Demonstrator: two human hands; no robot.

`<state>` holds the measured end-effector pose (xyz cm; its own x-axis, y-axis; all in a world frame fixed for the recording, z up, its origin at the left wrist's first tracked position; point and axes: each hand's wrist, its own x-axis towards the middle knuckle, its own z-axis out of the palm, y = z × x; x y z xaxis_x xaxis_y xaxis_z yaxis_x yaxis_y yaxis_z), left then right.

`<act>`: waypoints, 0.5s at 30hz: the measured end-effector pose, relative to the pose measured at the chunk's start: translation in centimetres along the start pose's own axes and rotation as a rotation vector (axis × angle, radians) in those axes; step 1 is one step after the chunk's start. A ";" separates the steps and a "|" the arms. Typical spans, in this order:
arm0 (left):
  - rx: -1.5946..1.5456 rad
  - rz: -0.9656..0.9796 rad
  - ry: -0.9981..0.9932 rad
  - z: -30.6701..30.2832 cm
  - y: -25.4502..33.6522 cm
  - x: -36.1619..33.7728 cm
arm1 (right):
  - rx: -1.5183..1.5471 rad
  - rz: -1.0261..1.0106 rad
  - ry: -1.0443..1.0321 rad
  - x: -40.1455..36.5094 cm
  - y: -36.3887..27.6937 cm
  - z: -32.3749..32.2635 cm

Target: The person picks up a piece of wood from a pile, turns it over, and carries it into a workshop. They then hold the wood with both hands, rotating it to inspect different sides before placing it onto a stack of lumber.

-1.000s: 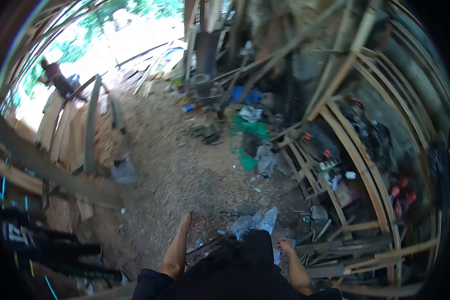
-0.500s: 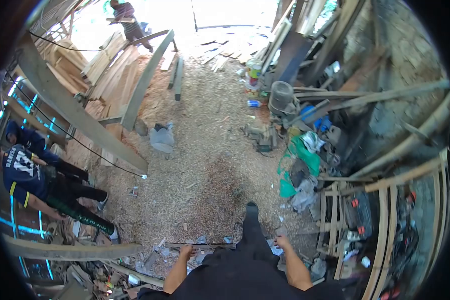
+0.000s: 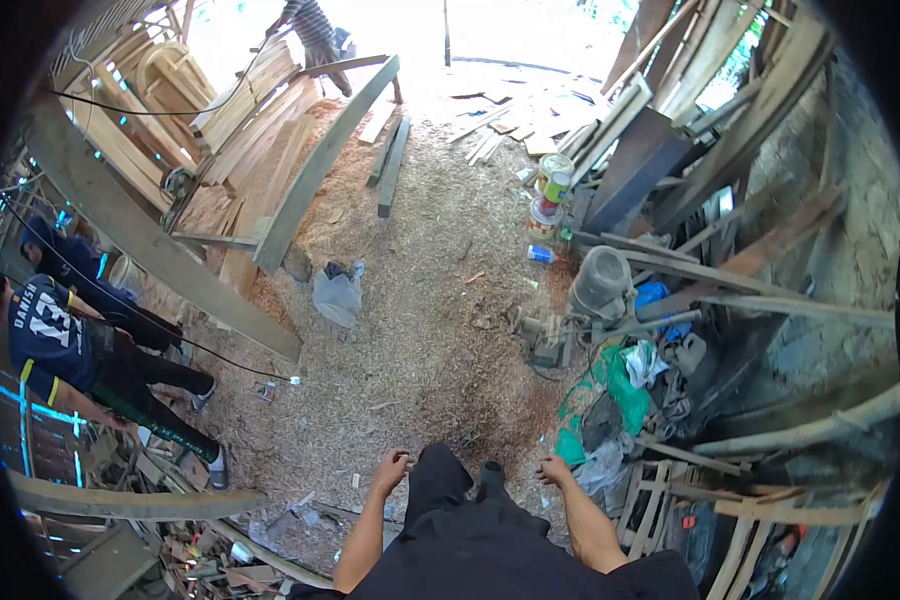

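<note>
My left hand (image 3: 392, 471) hangs in the air beside my raised left knee, its fingers loosely bent and apart, with nothing visible in them. On the other side, my right hand (image 3: 554, 470) is held out with its fingers slightly curled and also shows nothing in it. Neither hand touches anything. Between them are my dark trousers (image 3: 438, 485) and one dark shoe (image 3: 491, 468), above a floor of wood shavings (image 3: 400, 340). The green plastic sheet (image 3: 625, 390) and a pale plastic bag (image 3: 600, 466) lie nearest my right hand.
Right side: a dusty machine (image 3: 548, 338), a grey bucket (image 3: 602, 280), stacked paint cans (image 3: 552, 190) and leaning boards (image 3: 630, 165). Left side: a slanted wooden post (image 3: 170, 235), a cable, a grey bag (image 3: 338, 293) and two people, one in a dark jersey (image 3: 50, 325). Another person (image 3: 315, 35) stands far off by planks.
I have stepped forward: my left knee now shows raised, and the machine and green sheet appear farther right. Both hands appear higher in view. The far person has shifted right in view.
</note>
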<state>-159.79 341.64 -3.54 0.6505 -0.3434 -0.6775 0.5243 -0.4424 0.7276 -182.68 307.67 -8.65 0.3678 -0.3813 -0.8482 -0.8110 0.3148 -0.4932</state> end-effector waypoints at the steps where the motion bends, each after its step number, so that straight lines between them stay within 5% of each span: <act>1: 0.039 0.008 0.018 -0.3 1.0 0.8 | -0.129 0.043 -0.061 1.1 -0.4 0.0; 6: 0.163 -0.164 0.073 -7.0 -6.1 11.0 | -0.133 -0.013 -0.060 7.2 -5.2 1.6; 8: 0.456 -0.306 0.032 -10.4 -5.5 13.2 | -0.204 -0.039 -0.047 8.0 -8.7 2.3; 11: 0.181 -0.453 0.163 -14.3 -6.5 19.5 | 0.058 -0.024 0.078 8.3 -14.7 3.9; 15: 0.402 -0.225 0.142 -15.3 9.2 21.8 | 0.042 -0.052 0.072 11.3 -21.2 6.3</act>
<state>-132.44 342.76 -9.97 0.6286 -0.0977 -0.7715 0.4252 -0.7875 0.4462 -158.48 302.22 -9.03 0.3735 -0.4592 -0.8060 -0.7713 0.3289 -0.5449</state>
